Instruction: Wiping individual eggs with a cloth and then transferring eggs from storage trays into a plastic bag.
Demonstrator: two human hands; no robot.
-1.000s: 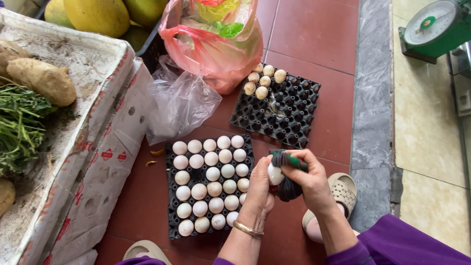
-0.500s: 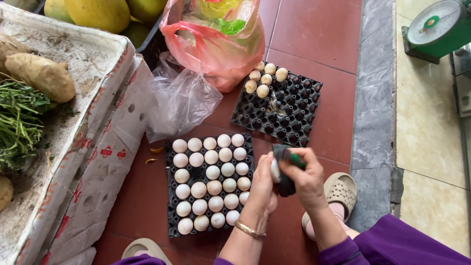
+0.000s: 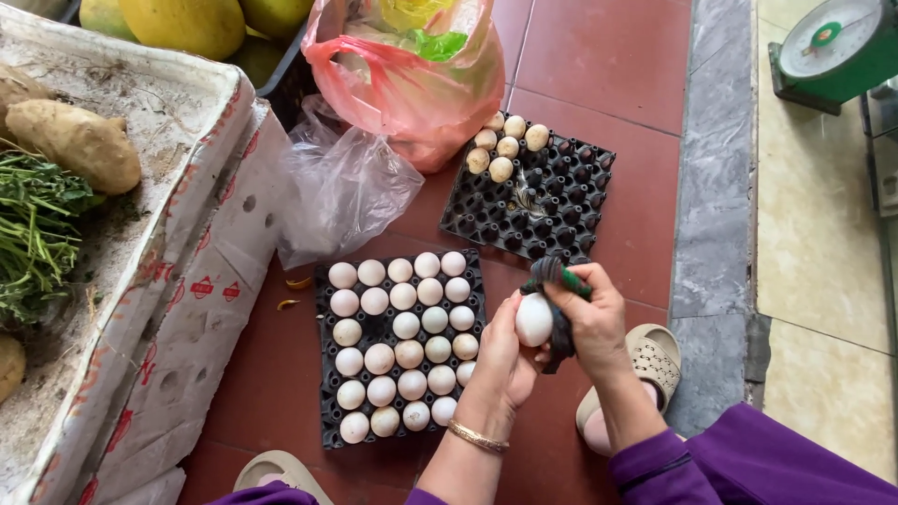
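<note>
- The near black plastic egg tray (image 3: 329, 360), left of the hands, is sitting almost full of pale eggs (image 3: 402, 351).
- The left hand (image 3: 500, 360) is cupping a white egg (image 3: 534, 320), fingers wrapped round it, above that tray's right edge.
- The right hand (image 3: 594, 323), fingers clamped on a dark rag (image 3: 559, 304), is now pressing it against the egg's right side, having slid down since a second ago; wiping seems ongoing.
- Far right, the second black tray (image 3: 552, 210) is holding few eggs.

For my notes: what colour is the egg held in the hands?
White, seen in the head view: the egg.
</note>
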